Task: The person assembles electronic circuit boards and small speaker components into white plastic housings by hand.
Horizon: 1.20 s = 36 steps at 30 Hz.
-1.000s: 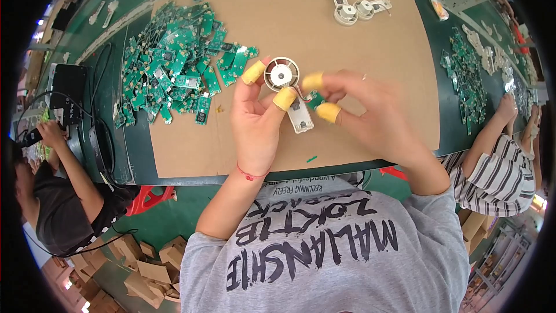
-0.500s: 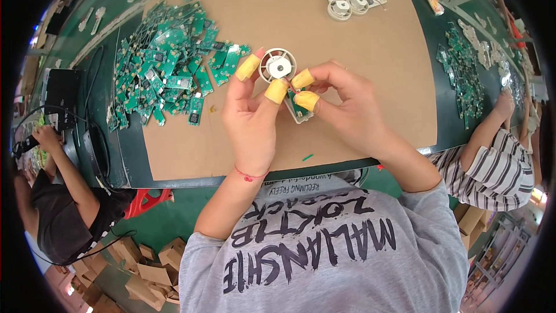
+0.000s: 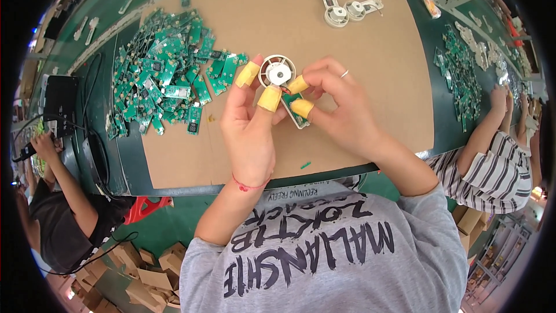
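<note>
A small white fan housing point(image 3: 267, 59) with a round ring, a white motor hub point(image 3: 280, 74) and a short handle is held over the cardboard. My left hand point(image 3: 250, 133) is closed round its ring and neck, thumb on the near side. A green circuit board point(image 3: 296, 117) lies in the handle, and a red wire point(image 3: 284, 89) shows by the neck. My right hand point(image 3: 341, 110) grips the handle from the right, index finger by the wire and thumb on the board. Yellow tape wraps thumbs and index fingers on both hands.
A heap of green circuit boards point(image 3: 168, 75) covers the left of the cardboard sheet point(image 3: 370, 93). Two similar fan housings point(image 3: 336, 16) lie at the far right. More boards point(image 3: 460, 75) lie right of the sheet. Co-workers sit left point(image 3: 69, 220) and right point(image 3: 492, 168).
My right fingertips have moved down and spread: the thumb now presses on the board, while the red wire sits lower into the housing's neck. My left hand keeps its hold.
</note>
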Each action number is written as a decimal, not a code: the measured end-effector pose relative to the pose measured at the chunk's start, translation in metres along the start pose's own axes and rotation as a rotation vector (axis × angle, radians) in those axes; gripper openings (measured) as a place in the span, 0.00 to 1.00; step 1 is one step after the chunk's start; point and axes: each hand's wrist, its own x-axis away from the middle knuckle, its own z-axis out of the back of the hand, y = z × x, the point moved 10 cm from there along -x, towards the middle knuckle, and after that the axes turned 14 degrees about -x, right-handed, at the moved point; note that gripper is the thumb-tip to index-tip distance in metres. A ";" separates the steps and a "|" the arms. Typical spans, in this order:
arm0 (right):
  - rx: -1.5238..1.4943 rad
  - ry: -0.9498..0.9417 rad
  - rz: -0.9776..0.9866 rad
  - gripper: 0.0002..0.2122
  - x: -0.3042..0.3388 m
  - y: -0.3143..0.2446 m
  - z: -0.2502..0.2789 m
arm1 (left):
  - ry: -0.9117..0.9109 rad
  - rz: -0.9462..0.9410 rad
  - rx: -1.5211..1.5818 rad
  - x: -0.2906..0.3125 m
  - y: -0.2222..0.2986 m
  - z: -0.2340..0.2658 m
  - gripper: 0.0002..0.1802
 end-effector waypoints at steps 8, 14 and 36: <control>-0.137 -0.071 -0.481 0.11 0.015 0.048 -0.010 | 0.030 -0.125 -0.037 0.004 0.002 0.000 0.23; -0.007 -0.258 -0.254 0.07 0.000 0.018 -0.018 | -0.018 -0.110 -0.044 -0.003 0.005 -0.010 0.32; 0.448 -0.089 -0.644 0.16 -0.247 0.189 0.216 | -0.138 0.082 -0.179 -0.022 -0.008 0.012 0.30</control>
